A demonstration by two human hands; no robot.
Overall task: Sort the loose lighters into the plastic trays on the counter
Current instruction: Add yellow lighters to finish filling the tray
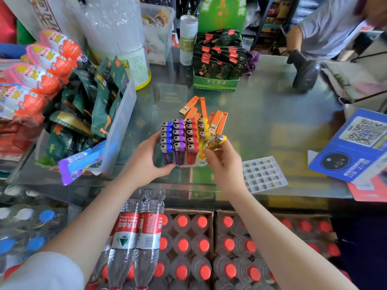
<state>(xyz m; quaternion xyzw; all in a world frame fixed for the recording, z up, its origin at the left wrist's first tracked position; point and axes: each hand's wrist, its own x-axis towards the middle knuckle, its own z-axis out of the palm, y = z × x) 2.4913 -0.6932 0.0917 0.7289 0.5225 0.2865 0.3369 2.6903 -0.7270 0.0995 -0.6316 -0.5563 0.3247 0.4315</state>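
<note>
Yellow lighter (217,141), pinched tilted in the right hand (222,162), is held just right of the tray (189,164) and its part-filled yellow column, while the left hand (150,158) grips the tray's near-left edge on the table (272,114).

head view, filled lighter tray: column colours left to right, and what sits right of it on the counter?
Blue lighters → purple lighters → red lighters → yellow lighters → yellow lighter held in right hand → empty clear plastic grid tray → blue QR-code card.
</note>
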